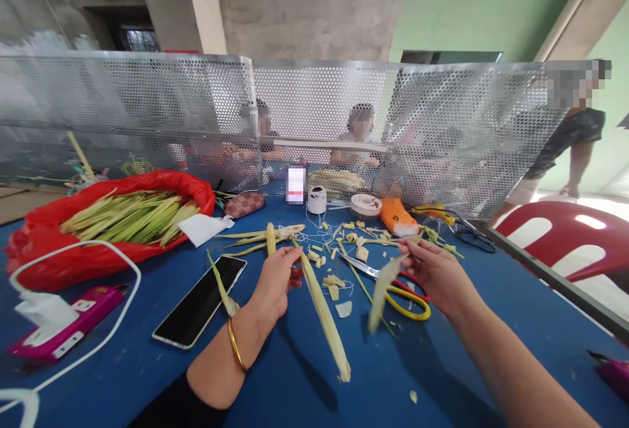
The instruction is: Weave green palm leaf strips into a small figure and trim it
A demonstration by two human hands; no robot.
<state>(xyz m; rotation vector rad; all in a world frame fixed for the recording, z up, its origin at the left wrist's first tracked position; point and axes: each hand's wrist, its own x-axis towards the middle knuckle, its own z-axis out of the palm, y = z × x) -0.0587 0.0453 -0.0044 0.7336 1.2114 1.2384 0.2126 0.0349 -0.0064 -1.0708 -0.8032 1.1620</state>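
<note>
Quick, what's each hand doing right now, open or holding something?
Left hand: closed, holding a long, pale leaf strip by its upper end.
Right hand: closed, pinching a shorter, blurred pale piece.

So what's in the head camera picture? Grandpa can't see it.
A person's left hand holds a long husk-like leaf, the right hand a smaller piece, over a blue table with scissors, scraps and a red bag of leaves.

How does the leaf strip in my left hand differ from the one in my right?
The left leaf strip looks longer and sharper; the right leaf strip looks shorter and blurred. The left leaf strip slants down rightward, the right one down leftward. Both are pale.
</note>
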